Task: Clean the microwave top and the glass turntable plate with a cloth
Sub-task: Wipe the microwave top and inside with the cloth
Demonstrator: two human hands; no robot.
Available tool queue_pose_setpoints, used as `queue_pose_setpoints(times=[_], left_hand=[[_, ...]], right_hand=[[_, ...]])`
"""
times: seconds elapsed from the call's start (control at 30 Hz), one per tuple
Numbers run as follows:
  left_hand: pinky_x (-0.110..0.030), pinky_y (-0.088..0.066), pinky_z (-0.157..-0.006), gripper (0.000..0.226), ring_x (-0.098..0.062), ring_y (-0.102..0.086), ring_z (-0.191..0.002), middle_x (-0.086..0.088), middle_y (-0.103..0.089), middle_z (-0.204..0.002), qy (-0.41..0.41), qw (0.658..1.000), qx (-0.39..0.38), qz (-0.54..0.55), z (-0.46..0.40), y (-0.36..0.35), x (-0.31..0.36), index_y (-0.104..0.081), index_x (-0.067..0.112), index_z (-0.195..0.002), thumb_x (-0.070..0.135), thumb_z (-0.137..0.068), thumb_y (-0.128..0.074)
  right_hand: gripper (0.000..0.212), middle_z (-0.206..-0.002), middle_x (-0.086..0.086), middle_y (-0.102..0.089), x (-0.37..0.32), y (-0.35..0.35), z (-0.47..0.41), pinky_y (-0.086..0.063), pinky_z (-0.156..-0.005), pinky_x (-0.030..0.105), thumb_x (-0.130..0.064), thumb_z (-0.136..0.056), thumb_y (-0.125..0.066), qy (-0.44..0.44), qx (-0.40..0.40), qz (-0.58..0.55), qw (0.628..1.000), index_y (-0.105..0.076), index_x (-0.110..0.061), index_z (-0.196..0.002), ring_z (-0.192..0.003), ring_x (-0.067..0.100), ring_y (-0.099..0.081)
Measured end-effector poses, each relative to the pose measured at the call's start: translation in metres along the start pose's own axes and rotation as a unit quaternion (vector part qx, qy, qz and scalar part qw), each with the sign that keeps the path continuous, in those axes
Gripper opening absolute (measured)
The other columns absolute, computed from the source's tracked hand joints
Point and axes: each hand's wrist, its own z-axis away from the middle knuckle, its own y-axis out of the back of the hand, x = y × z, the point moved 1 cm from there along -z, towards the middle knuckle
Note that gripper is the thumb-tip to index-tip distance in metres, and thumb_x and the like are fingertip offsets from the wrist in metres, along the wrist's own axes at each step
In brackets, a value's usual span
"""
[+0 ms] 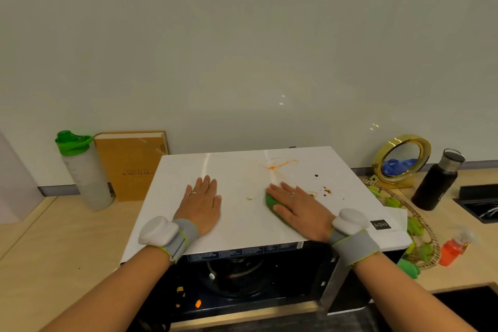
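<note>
The white microwave top fills the middle of the view, with orange smears at its back right and dark brown spots to the right. My left hand lies flat and open on the top's left half. My right hand presses flat on a green cloth just in front of the orange smears. Below the front edge the microwave's dark open cavity shows, with orange and yellow food bits on its floor. The glass plate inside is hard to make out.
A clear bottle with a green lid and a tan book stand at the back left. On the right are a gold round mirror, a black flask, a woven tray with green leaves and an orange spray bottle.
</note>
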Motion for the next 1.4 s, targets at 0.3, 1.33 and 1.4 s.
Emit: queue_pose_setpoints(times=[0.3,1.33,1.4], left_hand=[[-0.037,0.005,-0.121,0.053,-0.021,0.01,-0.148,-0.007,0.013,-0.159,-0.003,0.999,0.024,-0.024,0.004,-0.002,0.008,0.004,0.01,-0.151,0.025,-0.103,-0.013],[-0.029,0.005,-0.121,0.051,-0.014,0.003,-0.149,-0.001,0.002,-0.161,0.068,0.994,0.056,0.067,0.012,-0.027,0.067,-0.007,0.014,-0.152,0.027,-0.103,-0.015],[-0.028,0.005,-0.121,0.051,-0.014,0.003,-0.149,-0.001,0.002,-0.161,0.067,0.995,0.051,0.056,0.012,-0.026,0.069,-0.007,0.014,-0.152,0.027,-0.103,-0.015]], right_hand=[[0.054,-0.161,-0.001,-0.003,0.014,0.001,-0.008,-0.003,-0.12,0.036,-0.035,-0.103,-0.021,-0.111,0.026,0.038,0.993,-0.007,-0.019,-0.152,-0.149,0.02,-0.001],[0.056,-0.16,-0.01,0.001,0.085,0.022,0.042,0.009,-0.114,0.021,-0.039,-0.102,-0.025,0.127,-0.068,0.02,0.989,-0.003,-0.026,-0.151,-0.147,0.007,0.004],[0.055,-0.16,-0.01,-0.002,0.103,0.027,0.039,0.007,-0.114,0.022,-0.038,-0.102,-0.026,0.105,-0.056,0.022,0.993,-0.003,-0.027,-0.151,-0.147,0.009,0.001]])
